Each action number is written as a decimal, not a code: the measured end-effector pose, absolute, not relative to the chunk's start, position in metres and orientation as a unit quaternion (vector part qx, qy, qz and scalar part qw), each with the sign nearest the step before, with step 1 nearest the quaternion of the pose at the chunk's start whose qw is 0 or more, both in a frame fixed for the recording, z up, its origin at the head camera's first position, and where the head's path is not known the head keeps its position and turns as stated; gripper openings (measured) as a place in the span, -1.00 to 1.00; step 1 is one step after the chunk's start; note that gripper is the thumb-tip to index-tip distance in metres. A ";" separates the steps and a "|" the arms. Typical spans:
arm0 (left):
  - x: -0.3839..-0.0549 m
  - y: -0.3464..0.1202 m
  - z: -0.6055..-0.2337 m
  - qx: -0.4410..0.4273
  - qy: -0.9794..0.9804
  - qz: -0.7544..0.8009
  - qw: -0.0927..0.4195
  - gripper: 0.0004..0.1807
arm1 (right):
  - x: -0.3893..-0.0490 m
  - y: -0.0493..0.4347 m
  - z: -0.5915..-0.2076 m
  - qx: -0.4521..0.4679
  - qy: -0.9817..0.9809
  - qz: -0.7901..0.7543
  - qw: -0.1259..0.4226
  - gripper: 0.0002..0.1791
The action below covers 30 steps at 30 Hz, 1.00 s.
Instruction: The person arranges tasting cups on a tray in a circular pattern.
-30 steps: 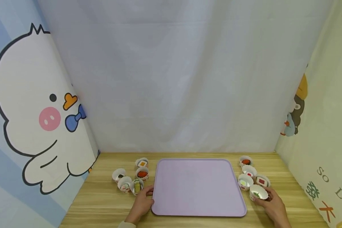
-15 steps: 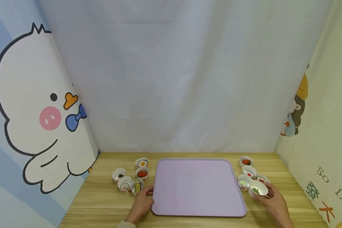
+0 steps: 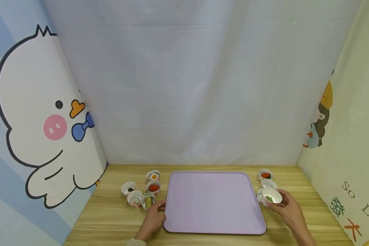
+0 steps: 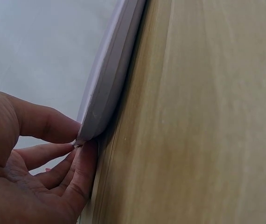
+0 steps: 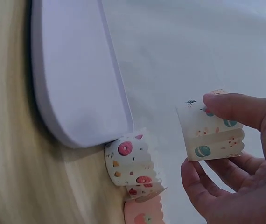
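Observation:
My right hand [image 3: 290, 210] holds a white scalloped paper baking cup [image 3: 275, 195] between thumb and fingers, with something small and green inside. In the right wrist view this baking cup [image 5: 212, 135] shows a printed side and hangs clear of the other cups [image 5: 132, 161] on the table. My left hand [image 3: 153, 218] grips the left rim of a lilac rectangular tray [image 3: 215, 201]. The left wrist view has the thumb and fingers pinching the edge of the tray [image 4: 105, 88]. In the head view, the held cup overlaps another cup beside the tray, and the right hand hides one more.
Left of the tray stand several cups with small food-like pieces, among them one with an orange-red topping [image 3: 154, 187] and one with a yellow piece [image 3: 148, 201]. At back right is another cup with an orange-red topping [image 3: 265, 175]. A pale curtain [image 3: 184, 85] closes the back of the wooden table [image 3: 110, 222].
My right hand has raised the cup with the green piece and carried it left and away from me, towards the tray's right edge. The left hand stays at the tray's rim.

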State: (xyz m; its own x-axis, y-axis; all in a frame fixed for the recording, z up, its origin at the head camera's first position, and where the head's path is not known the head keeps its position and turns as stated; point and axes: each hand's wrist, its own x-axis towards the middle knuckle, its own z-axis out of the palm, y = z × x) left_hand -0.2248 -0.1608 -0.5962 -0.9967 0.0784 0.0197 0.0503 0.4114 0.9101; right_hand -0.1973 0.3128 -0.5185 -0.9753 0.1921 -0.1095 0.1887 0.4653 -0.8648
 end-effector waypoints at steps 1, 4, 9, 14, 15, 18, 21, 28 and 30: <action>-0.225 -0.161 -0.596 0.038 0.841 0.540 0.013 -0.27 | -0.199 0.311 -0.517 -0.108 -0.856 0.506 0.004 -0.05; -0.225 -0.161 -0.596 0.040 0.843 0.537 0.010 -0.27 | -0.203 0.306 -0.514 -0.101 -0.857 0.505 0.009 -0.06; -0.225 -0.162 -0.596 0.039 0.845 0.534 0.010 -0.27 | -0.211 0.296 -0.509 -0.085 -0.848 0.523 0.015 -0.09; -0.225 -0.162 -0.596 0.037 0.843 0.536 0.015 -0.27 | -0.218 0.285 -0.504 -0.063 -0.838 0.542 0.012 -0.12; -0.225 -0.162 -0.596 0.038 0.842 0.538 0.015 -0.27 | -0.220 0.284 -0.503 -0.061 -0.837 0.544 0.011 -0.12; -0.225 -0.163 -0.597 0.037 0.840 0.542 0.018 -0.27 | -0.225 0.278 -0.502 -0.058 -0.837 0.544 0.002 -0.11; -0.225 -0.163 -0.598 0.039 0.839 0.543 0.017 -0.27 | -0.231 0.271 -0.501 -0.054 -0.837 0.544 0.001 -0.09; -0.224 -0.165 -0.597 0.047 0.821 0.568 0.024 -0.30 | -0.243 0.256 -0.502 -0.035 -0.833 0.553 0.001 -0.14; -0.224 -0.166 -0.598 0.045 0.817 0.575 0.030 -0.30 | -0.246 0.252 -0.502 -0.036 -0.833 0.552 -0.002 -0.13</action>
